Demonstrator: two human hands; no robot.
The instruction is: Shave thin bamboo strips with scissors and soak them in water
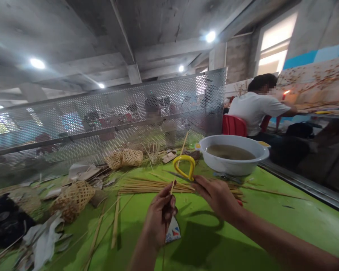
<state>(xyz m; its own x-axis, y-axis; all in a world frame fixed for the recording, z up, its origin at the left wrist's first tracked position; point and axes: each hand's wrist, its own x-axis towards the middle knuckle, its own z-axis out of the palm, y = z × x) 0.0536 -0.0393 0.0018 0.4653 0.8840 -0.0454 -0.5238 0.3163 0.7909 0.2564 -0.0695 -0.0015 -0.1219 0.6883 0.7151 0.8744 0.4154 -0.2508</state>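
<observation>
My left hand (pixel 161 214) is closed, pinching a short, thin, straw-coloured strip (pixel 173 186) that points up from the fingertips. In my right hand (pixel 214 194) is a pair of scissors with yellow handles (pixel 192 167). One yellow loop stands up above the fingers, and a dark blade points left, just above and beyond the strip. Behind both hands a bundle of long strips (pixel 142 185) lies across the green table (pixel 277 226). A white printed packet (pixel 173 231) shows beside my left wrist, partly covered by the hand.
A white basin (pixel 226 165) of murky water stands at the back right. Woven pieces (pixel 73 199), scraps and a black bag (pixel 5 222) cover the left side. A perforated metal screen (pixel 107 124) rises behind the table. A person (pixel 254 109) sits at another table, far right.
</observation>
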